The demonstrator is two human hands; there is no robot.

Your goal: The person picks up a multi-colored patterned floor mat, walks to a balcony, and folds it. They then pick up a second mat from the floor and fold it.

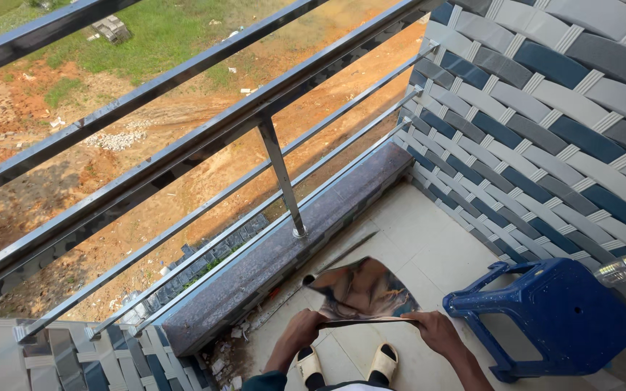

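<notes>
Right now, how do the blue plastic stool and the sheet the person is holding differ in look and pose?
The stool is solid blue and matte; the sheet is glossy, with mixed brown and dark tones. The stool rests on the tiled floor against the woven wall, untouched; the sheet is held off the floor between the left hand and right hand. The stool is bulky and moulded; the sheet is thin and flat. Both sit low in the head view, near the person's feet.

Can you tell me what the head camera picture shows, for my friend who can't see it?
Two hands, left hand and right hand, hold a dark glossy sheet above sandalled feet on a tiled balcony. A blue plastic stool stands to the right, a steel railing ahead.
</notes>
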